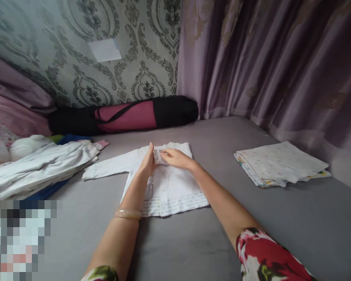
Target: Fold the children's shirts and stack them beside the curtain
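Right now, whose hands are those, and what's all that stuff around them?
A person's, not a robot's. Their head-worn camera took this picture, looking forward and down. The left hand and right hand are on a small white long-sleeved shirt, seeming to hold cloth near its top; the exact grip is hidden. The shirt lies on a grey cloth surface, with a mostly white clothes heap leftward, a pale patterned cloth pile rightward, and a long black-and-pink bag behind.

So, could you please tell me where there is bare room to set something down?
Bare grey sheet lies between the white long-sleeved shirt and folded cloths, with a strip between shirt and maroon-black bag. Heaped clothes crowd the left.
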### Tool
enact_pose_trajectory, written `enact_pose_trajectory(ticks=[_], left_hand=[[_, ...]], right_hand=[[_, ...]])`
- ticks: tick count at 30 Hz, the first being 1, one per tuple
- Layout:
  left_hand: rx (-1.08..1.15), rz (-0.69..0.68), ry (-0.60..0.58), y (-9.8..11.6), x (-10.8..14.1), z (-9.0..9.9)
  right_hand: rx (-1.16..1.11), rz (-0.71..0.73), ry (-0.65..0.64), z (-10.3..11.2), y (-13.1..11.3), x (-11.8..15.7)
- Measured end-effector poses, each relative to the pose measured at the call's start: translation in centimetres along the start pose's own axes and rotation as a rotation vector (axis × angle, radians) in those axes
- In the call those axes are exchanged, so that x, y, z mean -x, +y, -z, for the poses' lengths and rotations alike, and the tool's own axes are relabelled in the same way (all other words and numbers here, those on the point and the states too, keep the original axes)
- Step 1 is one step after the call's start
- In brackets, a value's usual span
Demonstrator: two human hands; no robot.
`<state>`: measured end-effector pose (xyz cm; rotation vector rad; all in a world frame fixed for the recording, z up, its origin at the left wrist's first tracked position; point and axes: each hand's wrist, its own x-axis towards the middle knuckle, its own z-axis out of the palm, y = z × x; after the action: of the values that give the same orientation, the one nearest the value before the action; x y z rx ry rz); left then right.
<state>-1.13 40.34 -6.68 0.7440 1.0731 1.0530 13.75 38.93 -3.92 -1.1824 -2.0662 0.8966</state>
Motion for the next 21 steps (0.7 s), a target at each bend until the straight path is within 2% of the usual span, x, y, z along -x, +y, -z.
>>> enact_pose_trajectory(ticks=[2,4,8,10,12,14,16,21], left_hand=[[-0.072,-0.036,0.029,-0.3,-0.1,0.2],[-0.159,-0.088,0.065,-0.8,-0.3,0.3],[-0.253,-0.248,0.053,-1.4,-0.7,0.5],[-0.286,-0.352,0.041,-1.4,-0.9,0.7],[-0.333,-0.406,0.053,-1.4,-1.1,0.8],[-0.373,-0.409,0.066,-1.5,-1.3,1.0],[-0.384,-0.409,0.075,-1.6,-1.5,1.2],[-0.383,-0.388,0.121,-1.8,-1.9,1.6]], right_hand=[[0.019,0.024,-0.052,0.2,0.2,0.1],[-0.025,0.009,0.009,1.2,1.0,0.1],[-0.132,-0.172,0.337,4.6,4.0,-0.1],[-0.087,-0.284,0.5,6.2,5.5,0.0],[0.038,-0.376,0.586,7.1,6.2,0.2],[0.185,-0.426,0.559,7.1,6.2,0.4],[0.31,-0.435,0.453,6.3,5.5,0.5],[0.536,-0.341,0.206,2.5,4.2,0.5]])
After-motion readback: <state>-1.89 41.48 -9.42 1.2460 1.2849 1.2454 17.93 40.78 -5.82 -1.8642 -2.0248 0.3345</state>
